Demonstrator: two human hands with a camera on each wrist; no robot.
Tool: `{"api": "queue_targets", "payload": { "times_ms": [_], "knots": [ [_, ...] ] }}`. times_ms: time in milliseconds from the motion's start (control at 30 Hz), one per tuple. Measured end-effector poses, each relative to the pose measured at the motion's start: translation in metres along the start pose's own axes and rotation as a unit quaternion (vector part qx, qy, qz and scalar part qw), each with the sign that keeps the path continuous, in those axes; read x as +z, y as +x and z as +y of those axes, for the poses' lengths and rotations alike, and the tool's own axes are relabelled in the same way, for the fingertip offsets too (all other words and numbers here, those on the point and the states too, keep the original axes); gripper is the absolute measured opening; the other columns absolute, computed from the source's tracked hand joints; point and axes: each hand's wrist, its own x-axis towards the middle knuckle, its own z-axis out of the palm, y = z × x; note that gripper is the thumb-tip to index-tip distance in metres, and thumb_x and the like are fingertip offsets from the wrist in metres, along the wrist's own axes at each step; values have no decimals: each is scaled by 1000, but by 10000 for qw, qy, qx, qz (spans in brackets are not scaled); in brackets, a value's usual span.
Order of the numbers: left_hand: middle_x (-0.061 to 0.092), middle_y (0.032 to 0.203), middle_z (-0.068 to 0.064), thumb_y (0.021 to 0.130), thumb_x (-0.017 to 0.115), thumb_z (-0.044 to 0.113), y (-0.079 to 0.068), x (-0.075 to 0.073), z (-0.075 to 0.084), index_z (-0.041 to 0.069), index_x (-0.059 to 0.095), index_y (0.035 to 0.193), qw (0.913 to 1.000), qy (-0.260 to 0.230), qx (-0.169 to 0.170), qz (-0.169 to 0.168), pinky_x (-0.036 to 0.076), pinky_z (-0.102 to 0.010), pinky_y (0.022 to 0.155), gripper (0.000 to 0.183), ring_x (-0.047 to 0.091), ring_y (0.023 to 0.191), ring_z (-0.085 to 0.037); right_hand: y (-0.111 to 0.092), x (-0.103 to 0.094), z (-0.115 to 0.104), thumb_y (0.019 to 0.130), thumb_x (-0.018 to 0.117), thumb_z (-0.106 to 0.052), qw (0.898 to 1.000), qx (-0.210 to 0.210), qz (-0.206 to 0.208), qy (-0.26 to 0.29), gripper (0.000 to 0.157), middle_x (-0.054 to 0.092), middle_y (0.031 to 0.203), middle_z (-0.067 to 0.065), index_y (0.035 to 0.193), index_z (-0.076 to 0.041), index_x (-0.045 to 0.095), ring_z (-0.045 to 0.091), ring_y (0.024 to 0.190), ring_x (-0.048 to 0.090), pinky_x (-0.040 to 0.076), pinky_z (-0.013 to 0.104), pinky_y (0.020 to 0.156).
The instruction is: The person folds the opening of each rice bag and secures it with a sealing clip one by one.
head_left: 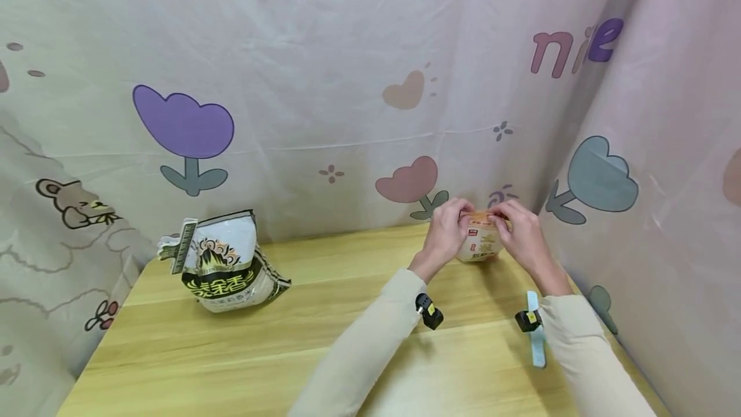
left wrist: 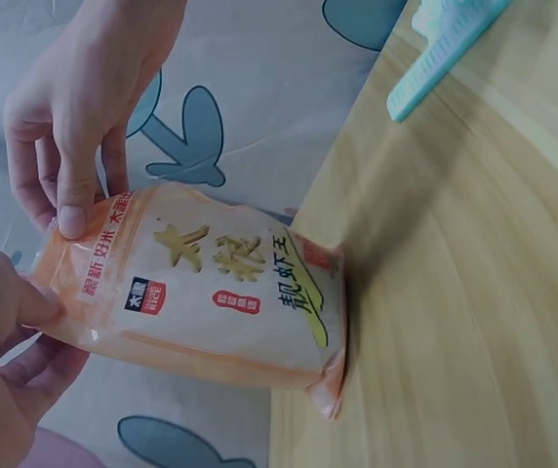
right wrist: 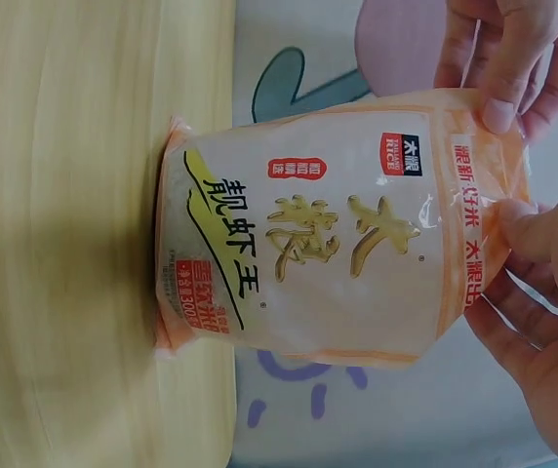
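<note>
A small orange and white rice bag stands upright on the table near the back right corner, its printed front towards me. My left hand pinches one top corner between thumb and fingers. At the opposite top corner my right hand pinches the film in the same way. Both wrist views show the bag's orange top edge gathered between the thumbs and fingers. A light blue sealing clip lies on the table by the right wrist, partly hidden behind the wrist camera.
At the left of the wooden table sits a bigger white and black rice bag, its top folded over. A patterned clip grips that fold. A printed curtain hangs along the back and sides.
</note>
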Motion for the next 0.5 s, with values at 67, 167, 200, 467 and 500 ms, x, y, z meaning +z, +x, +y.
{"api": "queue_targets", "payload": {
  "times_ms": [67,167,200,467,500],
  "knots": [
    [71,107,-1,95,71,1,-2,-6,-2,9,72,106,10000,15,-17,8,50,-8,83,14,69,100,-12,0,3,-6,86,74,12,10000,-20,-34,26,13,68,95,15,97,5,71,31,82,67,58,47,72],
    [71,106,-1,95,71,1,-7,-14,-6,9,72,105,10000,27,11,52,50,-7,81,13,69,98,-12,0,7,-13,88,74,11,9999,-58,-88,47,11,67,93,14,96,4,70,30,81,67,58,47,70],
    [71,105,-1,95,71,1,-9,-16,-7,9,72,105,10000,40,33,67,49,-7,81,13,69,97,-12,-1,8,-16,88,74,10,9999,-81,-92,44,11,67,92,13,95,3,70,30,80,67,58,47,69],
    [70,101,0,95,70,0,-24,-34,-15,10,71,103,9994,269,195,109,48,-8,77,12,66,90,-9,-4,17,-34,86,75,11,9994,-321,-62,126,12,67,89,11,92,1,71,26,79,67,57,44,67],
    [70,101,0,95,71,0,-27,-36,-15,10,71,102,9993,287,213,140,48,-8,77,12,66,90,-9,-4,18,-36,86,75,11,9993,-339,-62,140,12,67,89,11,92,1,71,26,79,67,58,43,67]
  ]
}}
